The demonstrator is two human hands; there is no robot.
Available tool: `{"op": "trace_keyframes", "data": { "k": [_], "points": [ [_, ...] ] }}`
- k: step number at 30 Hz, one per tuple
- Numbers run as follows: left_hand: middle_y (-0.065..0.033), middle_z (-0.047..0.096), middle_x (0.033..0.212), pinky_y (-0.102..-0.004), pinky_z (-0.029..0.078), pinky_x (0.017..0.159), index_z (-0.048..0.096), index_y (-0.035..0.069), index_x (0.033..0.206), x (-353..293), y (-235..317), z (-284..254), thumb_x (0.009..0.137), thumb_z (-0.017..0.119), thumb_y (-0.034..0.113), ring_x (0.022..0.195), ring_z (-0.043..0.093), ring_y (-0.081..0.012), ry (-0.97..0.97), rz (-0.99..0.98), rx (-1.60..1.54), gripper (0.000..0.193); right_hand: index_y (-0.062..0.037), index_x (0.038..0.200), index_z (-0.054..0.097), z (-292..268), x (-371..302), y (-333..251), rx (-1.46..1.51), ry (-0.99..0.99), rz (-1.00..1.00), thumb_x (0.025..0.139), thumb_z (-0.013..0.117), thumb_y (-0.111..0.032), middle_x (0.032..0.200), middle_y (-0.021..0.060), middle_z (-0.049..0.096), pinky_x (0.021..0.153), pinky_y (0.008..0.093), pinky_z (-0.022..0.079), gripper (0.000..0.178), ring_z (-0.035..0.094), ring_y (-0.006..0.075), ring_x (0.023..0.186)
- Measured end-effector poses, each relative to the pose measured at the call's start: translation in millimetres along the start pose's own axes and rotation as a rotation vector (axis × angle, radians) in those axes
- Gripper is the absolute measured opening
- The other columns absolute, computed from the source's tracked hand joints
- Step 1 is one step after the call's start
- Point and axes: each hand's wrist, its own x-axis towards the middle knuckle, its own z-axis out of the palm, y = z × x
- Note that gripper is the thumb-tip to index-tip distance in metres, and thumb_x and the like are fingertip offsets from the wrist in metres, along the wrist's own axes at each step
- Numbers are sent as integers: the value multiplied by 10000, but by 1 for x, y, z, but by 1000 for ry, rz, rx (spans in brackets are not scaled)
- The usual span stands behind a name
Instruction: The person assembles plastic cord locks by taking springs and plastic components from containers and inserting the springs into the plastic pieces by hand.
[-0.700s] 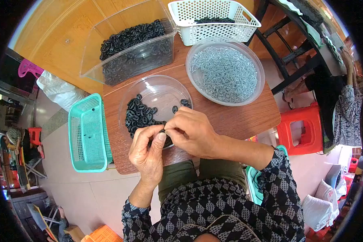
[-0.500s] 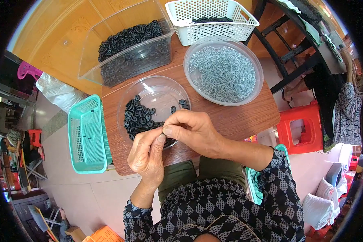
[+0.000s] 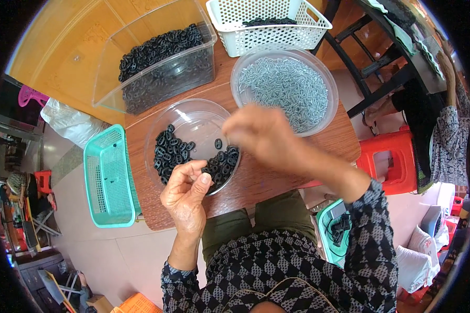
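My left hand (image 3: 184, 194) is closed in a pinch at the near side of a clear round tub (image 3: 193, 122). A small black oval piece (image 3: 206, 171) shows at its fingertips, partly hidden by the thumb. Inside the tub lie many similar black oval pieces with two holes (image 3: 173, 147), heaped at the left and near right. My right hand (image 3: 258, 128) hovers between this tub and a round bowl (image 3: 238, 99) full of small silvery screws or pins (image 3: 284, 86). Motion smears its fingers, so what they hold, if anything, cannot be made out.
A clear bin (image 3: 159, 83) of black pieces stands at the table's far left, beside a white perforated basket (image 3: 271, 39). Left of the brown wooden table (image 3: 277, 161) is a turquoise basket (image 3: 108, 177). A red stool (image 3: 386, 161) and another person (image 3: 449, 141) are at the right.
My hands have parted. The right hand has risen away from the left toward the bowl of silvery pieces, while the left stays near the tub's edge, still pinching.
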Motion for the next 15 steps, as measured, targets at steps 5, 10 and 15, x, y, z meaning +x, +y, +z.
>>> {"op": "trace_keyframes", "data": {
  "k": [5,10,15],
  "points": [
    [-38,586,743,-222,464,594,606,-35,922,3,-9,-7,783,694,7,630,541,-105,-31,47,-1,170,-20,783,656,-52,47,56,-534,-62,30,739,638,-42,771,139,646,692,366,485,52,615,292,768],
    [-16,585,761,-199,445,611,612,-19,917,5,-4,-6,788,692,-4,656,521,-75,-14,-18,-64,153,9,680,613,-38,58,82,-803,-345,33,704,624,-41,709,172,625,639,420,477,57,592,343,735],
    [11,574,769,-175,425,631,622,-8,916,3,-4,-9,798,685,-16,676,499,-48,-54,-79,-100,134,44,637,614,-28,62,84,-918,-418,-114,634,590,10,705,244,619,608,461,506,42,629,403,710]
  ]
}}
